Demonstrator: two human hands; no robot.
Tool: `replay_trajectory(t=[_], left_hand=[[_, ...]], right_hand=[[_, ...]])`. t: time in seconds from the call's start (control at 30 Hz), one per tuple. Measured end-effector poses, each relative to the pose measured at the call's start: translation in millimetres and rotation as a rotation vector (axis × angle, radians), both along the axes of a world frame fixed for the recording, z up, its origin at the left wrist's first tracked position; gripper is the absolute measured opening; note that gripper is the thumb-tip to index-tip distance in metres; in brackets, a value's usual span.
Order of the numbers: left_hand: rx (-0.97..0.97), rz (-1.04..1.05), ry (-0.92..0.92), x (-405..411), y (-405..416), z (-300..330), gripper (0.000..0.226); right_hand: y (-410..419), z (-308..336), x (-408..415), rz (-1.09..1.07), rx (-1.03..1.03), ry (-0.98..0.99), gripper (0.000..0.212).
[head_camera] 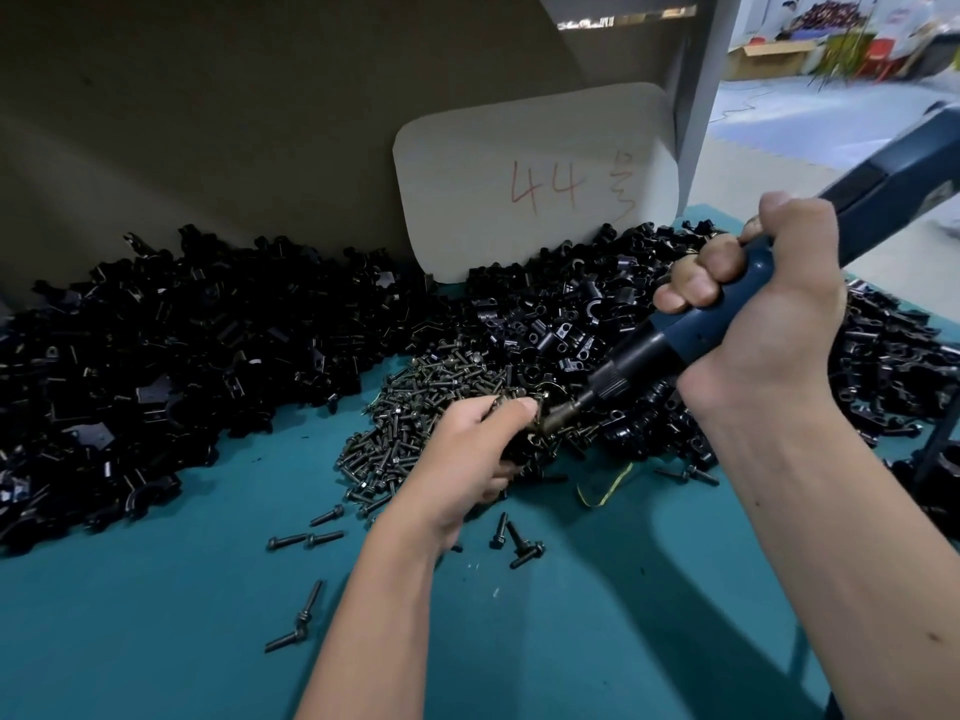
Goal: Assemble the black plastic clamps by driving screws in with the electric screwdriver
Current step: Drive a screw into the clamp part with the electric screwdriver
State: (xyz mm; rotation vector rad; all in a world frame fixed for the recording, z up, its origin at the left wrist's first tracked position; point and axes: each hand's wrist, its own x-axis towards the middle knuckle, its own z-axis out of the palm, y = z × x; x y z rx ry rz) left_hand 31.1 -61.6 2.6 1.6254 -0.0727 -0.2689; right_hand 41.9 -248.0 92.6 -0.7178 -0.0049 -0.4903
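A large heap of black plastic clamp parts (pixel 171 356) fills the far left of the teal-covered counter (pixel 156 615), and a second heap of smaller black clamp pieces (pixel 550 314) lies far centre and runs on to the right behind the right forearm. Between them sits a pile of dark metal screws (pixel 410 407), with loose screws scattered nearer on the cloth. A thin yellow strand (pixel 608 485) lies just right of the left hand. A pale rounded card with "44" written in red (pixel 535 184) leans against a brown cardboard wall (pixel 208 122) at the far edge. Beyond a grey post on the far right, a bright floor with boxes and a red stool shows.

The blue-and-black electric screwdriver (pixel 701 324) slants with its long axis from upper right down to lower left, its metal tip pointing at the left hand. The right hand (pixel 763 304) has its grip wrapped tight around the blue handle. The left hand (pixel 478 449) rests at the near edge of the screw pile, its grip closed on a small dark clamp piece (pixel 524 444), mostly hidden, which the screwdriver tip meets.
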Motion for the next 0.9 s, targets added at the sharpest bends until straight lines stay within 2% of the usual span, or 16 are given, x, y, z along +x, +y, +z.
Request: replay_trajectory(t=[0.1, 0.17, 0.3, 0.5, 0.63, 0.77, 0.9], left_hand=[[-0.047, -0.240, 0.028, -4.0, 1.5, 2.9, 0.034], [-0.067, -0.279, -0.004, -4.3, -4.4, 3.3, 0.035], [-0.010, -0.213, -0.167, 0.2, -13.9, 3.3, 0.035], [0.400, 0.018, -0.469, 0.5, -11.4, -4.3, 0.044], [0.549, 0.159, -0.496, 2.6, -4.9, -11.6, 0.034], [0.524, 0.236, -0.458, 3.9, 3.6, -12.8, 0.023], [0.557, 0.220, -0.460, 0.3, -7.3, -10.8, 0.024]], right_hand=[[-10.1, 3.4, 0.1, 0.108, -0.012, -0.027, 0.032], [-17.3, 7.3, -0.7, 0.159, -0.059, -0.072, 0.033], [-24.7, 14.1, -3.6, 0.153, -0.122, -0.115, 0.032], [-14.8, 14.8, -2.4, 0.099, -0.036, 0.056, 0.039], [-9.3, 15.8, -1.5, -0.002, -0.032, 0.065, 0.035], [-18.2, 24.4, -6.7, -0.020, -0.005, -0.058, 0.033], [-13.5, 22.7, -8.3, -0.070, 0.083, -0.033, 0.031]])
